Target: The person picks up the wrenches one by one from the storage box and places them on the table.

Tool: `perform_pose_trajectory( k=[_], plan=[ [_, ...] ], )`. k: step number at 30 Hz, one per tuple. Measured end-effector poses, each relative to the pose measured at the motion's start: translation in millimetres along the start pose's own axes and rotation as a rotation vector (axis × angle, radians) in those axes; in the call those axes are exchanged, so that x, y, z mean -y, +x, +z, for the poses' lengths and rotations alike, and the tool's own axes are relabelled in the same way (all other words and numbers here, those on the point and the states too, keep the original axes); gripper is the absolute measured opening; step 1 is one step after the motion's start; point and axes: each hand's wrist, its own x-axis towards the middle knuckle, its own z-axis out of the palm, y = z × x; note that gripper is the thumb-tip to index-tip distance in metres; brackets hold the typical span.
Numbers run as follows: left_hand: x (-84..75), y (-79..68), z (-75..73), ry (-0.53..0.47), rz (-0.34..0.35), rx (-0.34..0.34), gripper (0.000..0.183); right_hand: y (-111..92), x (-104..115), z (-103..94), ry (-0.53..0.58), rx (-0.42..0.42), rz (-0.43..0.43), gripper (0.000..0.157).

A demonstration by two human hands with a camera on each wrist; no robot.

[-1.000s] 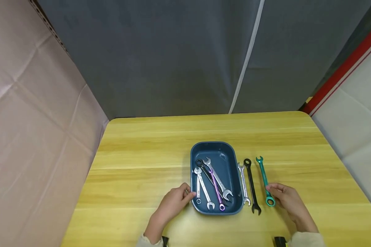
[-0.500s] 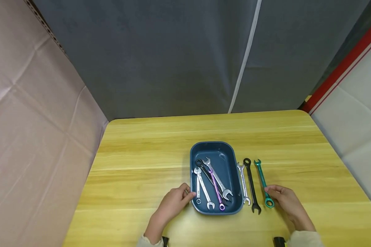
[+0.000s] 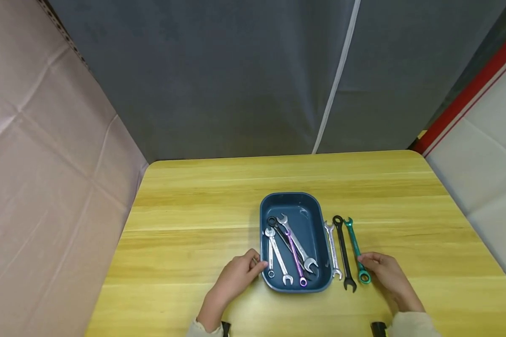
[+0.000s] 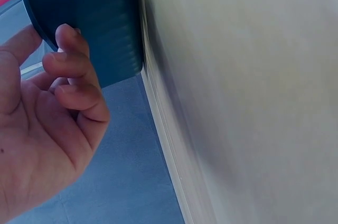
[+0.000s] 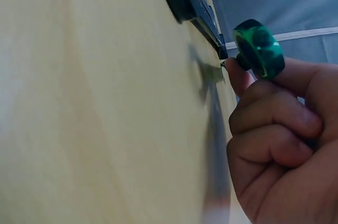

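Right hand [image 3: 385,276] of the person pinched the green wrench [image 3: 354,241] between thumb and forefinger, with the other fingers curled. Its ring end was just beside this hand and raised off the surface [image 3: 185,262]; whether the open end, pointing away from the person, touched the surface, I could not tell from where I stood.

Directly to the left of the right hand, beyond the green wrench, lay a black wrench [image 3: 344,255], and farther left a silver wrench [image 3: 332,248], close along the side of the blue tray [image 3: 293,206]. The left hand [image 3: 238,276] pinched the tray's near rim at its own side, the thumb over the edge.

In the tray, to the right of the left hand, I counted five wrenches, lying loosely across each other: a purple wrench [image 3: 294,255], another black wrench [image 3: 281,235] and three silver wrenches [image 3: 280,261].

So I judged the work to be partly done: two wrenches lay side by side outside, the green one was nearly in line but not yet released, and the five inside had no order.
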Motion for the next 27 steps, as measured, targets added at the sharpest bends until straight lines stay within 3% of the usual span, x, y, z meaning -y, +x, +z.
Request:
perform_pose_trajectory(
  k=[19,27],
  plan=[
    [-1.1,-0.9,1.0,0.002,-0.001,-0.010,0.024,4.8,-0.9,4.0,-0.116,-0.023,-0.010,0.032],
    [-2.6,-0.7,0.3,-0.007,-0.006,-0.005,0.024,4.2,0.7,7.1,-0.112,-0.031,-0.006,0.033]
  ],
)
